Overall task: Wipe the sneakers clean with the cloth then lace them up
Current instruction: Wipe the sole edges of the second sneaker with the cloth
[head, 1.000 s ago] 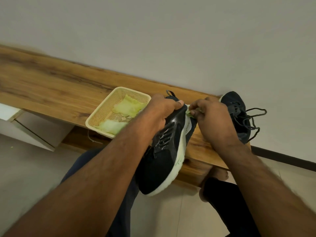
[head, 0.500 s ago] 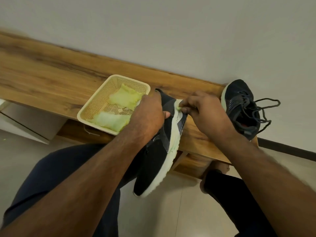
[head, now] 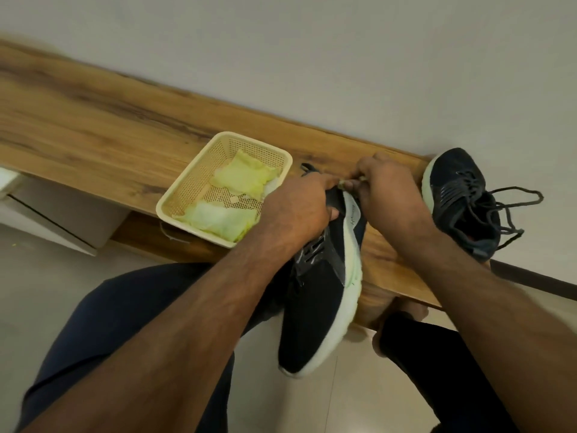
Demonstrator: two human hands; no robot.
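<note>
The left hand (head: pixel 296 210) grips a black sneaker (head: pixel 321 285) at its heel, just right of the basket (head: pixel 187 195). The right hand (head: pixel 390 195) pinches a small cloth (head: pixel 342 183) against that heel. Farther right of the basket lies the second sneaker (head: pixel 462 201).

head cam | tilted, looks down | close over wooden bench (head: pixel 93 126)

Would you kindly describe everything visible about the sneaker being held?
The held sneaker is dark knit with a thick whitish sole, tilted sole-side right, toe pointing down toward the floor, heel up at the wooden bench edge. The left hand grips its heel collar; the right hand pinches something small against the heel.
</note>
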